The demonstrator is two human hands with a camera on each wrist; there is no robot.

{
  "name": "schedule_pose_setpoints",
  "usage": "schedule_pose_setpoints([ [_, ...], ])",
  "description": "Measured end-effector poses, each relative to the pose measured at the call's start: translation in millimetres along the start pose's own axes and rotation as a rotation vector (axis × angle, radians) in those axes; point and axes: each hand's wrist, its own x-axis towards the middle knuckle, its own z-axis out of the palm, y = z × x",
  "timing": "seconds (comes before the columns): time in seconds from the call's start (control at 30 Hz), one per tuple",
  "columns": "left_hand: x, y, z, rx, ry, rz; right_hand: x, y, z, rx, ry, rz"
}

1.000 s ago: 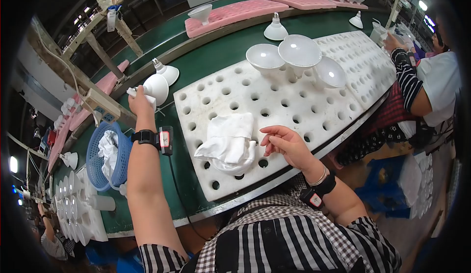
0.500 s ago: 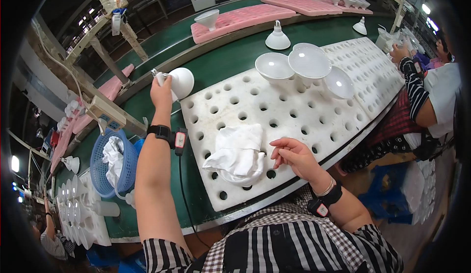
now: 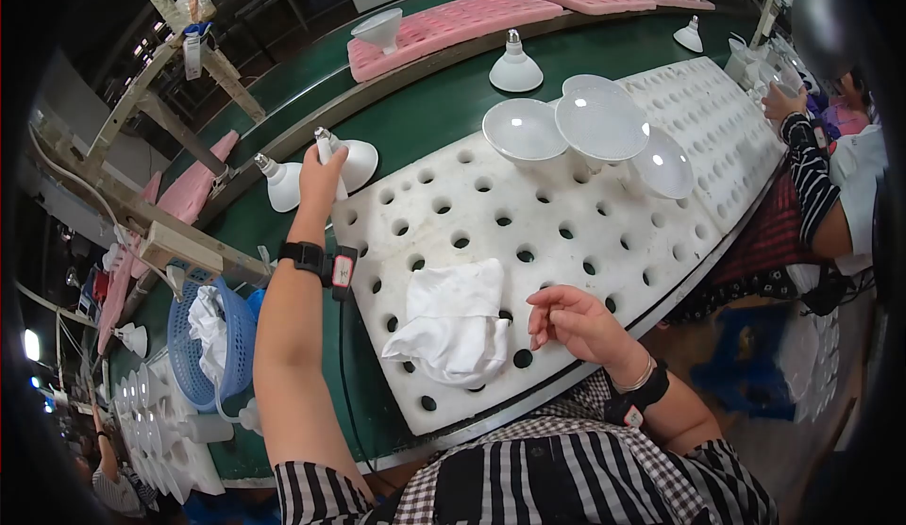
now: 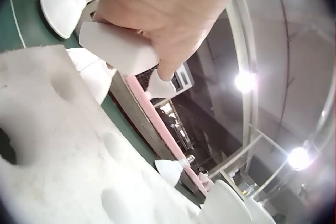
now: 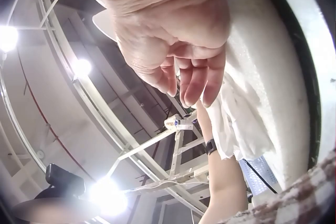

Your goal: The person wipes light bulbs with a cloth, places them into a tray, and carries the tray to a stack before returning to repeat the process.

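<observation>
In the head view my left hand (image 3: 321, 185) reaches over the green conveyor belt and grips a small white block (image 4: 119, 48). Just beyond its fingers is a white reflector bulb (image 3: 360, 165), its metal screw base close to the fingertips. A second bulb (image 3: 281, 185) stands base up to the left of the hand. My right hand (image 3: 587, 329) hovers over the near edge of the perforated white foam board (image 3: 491, 233), fingers loosely bent around nothing. Left of it on the board lies a crumpled white cloth (image 3: 453, 322).
Several bulbs (image 3: 525, 131) sit face up in the board's far holes. Another bulb (image 3: 515, 65) stands on the belt. At left are a blue basket (image 3: 241, 336) with white cloth and a wooden post (image 3: 203, 251). Pink foam trays (image 3: 453, 34) line the back; another person works at right.
My left hand has moved right along the belt, white block still in it, from one bulb to beside another. The right hand stays by the cloth, nearly unmoved.
</observation>
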Motion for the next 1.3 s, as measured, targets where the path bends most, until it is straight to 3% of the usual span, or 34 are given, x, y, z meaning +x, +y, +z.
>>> schedule_pose_setpoints([
  [0.17,-69,77,-14,0.167,-0.043,0.072,0,-2,3,0.002,0.021,0.016],
  [0.3,-163,126,-26,0.269,-0.484,0.305,-1,-5,3,-0.004,0.068,0.016],
  [0.37,-212,131,-26,0.379,-0.595,0.531,1,-12,2,-0.068,0.194,-0.003],
  [0.4,-234,135,-27,0.404,-0.678,0.568,1,-20,2,-0.221,0.337,-0.034],
  [0.43,-254,136,-27,0.429,-0.759,0.603,4,-30,-5,-0.224,0.335,-0.033],
  [0.5,-282,130,-26,0.456,-0.697,0.593,14,-48,-23,-0.571,0.532,-0.328],
  [0.53,-292,126,-25,0.480,-0.634,0.583,22,-53,-31,-0.574,0.531,-0.329],
  [0.6,-301,117,-26,0.476,-0.553,0.537,40,-62,-53,-0.876,0.766,-0.515],
  [0.63,-305,112,-24,0.475,-0.477,0.484,51,-62,-69,-0.881,0.771,-0.519],
  [0.7,-310,105,-18,0.466,-0.453,0.502,72,-64,-95,-1.295,0.945,-0.518],
  [0.8,-315,103,-11,0.562,-0.382,0.570,92,-80,-85,-1.312,0.936,-0.398],
  [0.93,-315,102,-12,0.546,-0.382,0.555,124,-79,-96,-1.310,1.039,-0.426],
  [1.03,-317,99,-12,0.493,-0.366,0.554,129,-78,-109,-1.091,1.088,-0.417],
  [1.1,-317,90,-16,0.400,-0.357,0.508,118,-62,-105,-0.703,0.739,-0.578],
  [1.13,-315,85,-19,0.342,-0.376,0.476,101,-60,-83,-0.748,0.599,-0.688],
  [1.2,-312,73,-27,0.198,-0.346,0.424,78,-60,-54,-1.361,0.583,-0.790],
  [1.27,-309,70,-30,-0.001,-0.207,0.391,55,-48,-8,-0.651,0.315,-0.737],
  [1.3,-311,83,-31,-0.008,-0.221,0.397,44,-41,-7,-0.655,0.330,-0.742],
])
